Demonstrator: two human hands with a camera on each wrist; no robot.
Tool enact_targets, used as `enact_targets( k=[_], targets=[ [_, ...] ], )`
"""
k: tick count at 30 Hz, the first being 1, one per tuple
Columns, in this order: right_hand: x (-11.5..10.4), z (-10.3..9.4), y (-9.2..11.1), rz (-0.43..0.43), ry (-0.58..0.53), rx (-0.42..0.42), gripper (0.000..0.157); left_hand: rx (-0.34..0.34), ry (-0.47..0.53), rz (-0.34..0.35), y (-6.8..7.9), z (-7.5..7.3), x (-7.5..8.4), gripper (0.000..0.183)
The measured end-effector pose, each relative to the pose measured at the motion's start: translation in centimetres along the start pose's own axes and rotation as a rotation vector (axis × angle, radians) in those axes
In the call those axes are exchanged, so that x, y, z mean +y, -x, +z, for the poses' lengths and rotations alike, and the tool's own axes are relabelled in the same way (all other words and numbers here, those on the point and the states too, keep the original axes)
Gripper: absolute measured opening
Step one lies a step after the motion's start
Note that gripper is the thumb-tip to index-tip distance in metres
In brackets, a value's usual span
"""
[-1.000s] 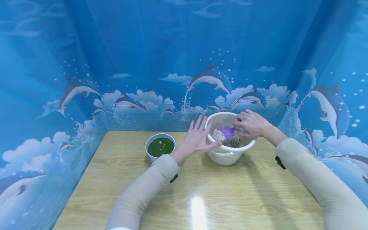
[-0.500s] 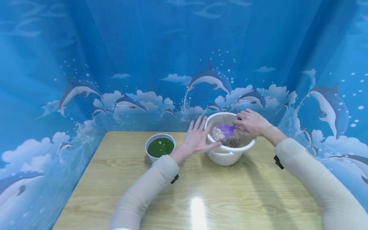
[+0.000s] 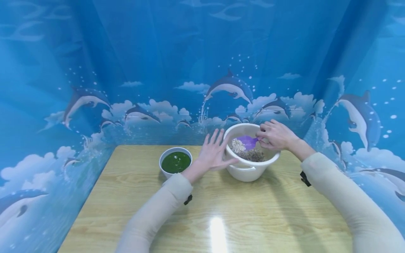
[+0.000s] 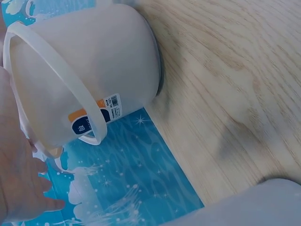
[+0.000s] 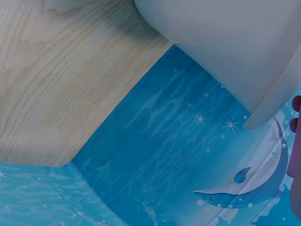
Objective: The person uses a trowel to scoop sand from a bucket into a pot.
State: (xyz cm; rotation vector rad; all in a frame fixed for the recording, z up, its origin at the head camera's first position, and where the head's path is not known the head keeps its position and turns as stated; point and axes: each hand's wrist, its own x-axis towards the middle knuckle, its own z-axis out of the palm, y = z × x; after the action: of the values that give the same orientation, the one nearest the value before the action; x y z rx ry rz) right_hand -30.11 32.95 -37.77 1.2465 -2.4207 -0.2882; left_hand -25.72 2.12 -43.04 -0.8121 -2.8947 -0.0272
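A white bucket (image 3: 242, 174) holds dark brown grain-like bits (image 3: 253, 155) with a patch of pale flakes (image 3: 237, 145) at the left. My right hand (image 3: 275, 135) reaches over the far right of the rim and grips a purple scoop (image 3: 248, 142) by its handle; its blade lies inside the bucket beside the pale flakes. At the bucket's left side, my left hand (image 3: 213, 153) is spread with straight fingers, the thumb toward the near rim. In the left wrist view, that hand (image 4: 19, 165) is close by the rim. The right wrist view shows only the hand's edge (image 5: 295, 150).
A white bowl (image 3: 162, 170) of green liquid stands left of the bucket, near the left forearm. Both are on a wooden table (image 3: 177, 214). A blue dolphin-print curtain (image 3: 177, 70) hangs behind the table and along its sides. The bucket has side handles (image 3: 245, 168).
The scoop has risen slightly within the bucket, and more of the grain below it shows. My left hand has shifted a little to the left along the bucket.
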Motion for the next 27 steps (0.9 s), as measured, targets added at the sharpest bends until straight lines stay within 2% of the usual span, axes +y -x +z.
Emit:
enact_targets(
  k=[6, 18, 27],
  targets=[
    [-0.1, 0.0, 0.1, -0.013, -0.016, 0.06, 0.018, 0.009, 0.027, 0.006, 0.9, 0.1, -0.8, 0.114],
    [-0.5, -0.7, -0.1, -0.013, -0.037, 0.099, 0.018, -0.029, 0.041, -0.008, 2.7, -0.2, -2.8, 0.116],
    [-1.7, -1.7, -1.2, 0.012, -0.076, 0.077, 0.017, -0.065, 0.014, -0.025, 4.3, -0.1, -4.4, 0.113]
  ],
)
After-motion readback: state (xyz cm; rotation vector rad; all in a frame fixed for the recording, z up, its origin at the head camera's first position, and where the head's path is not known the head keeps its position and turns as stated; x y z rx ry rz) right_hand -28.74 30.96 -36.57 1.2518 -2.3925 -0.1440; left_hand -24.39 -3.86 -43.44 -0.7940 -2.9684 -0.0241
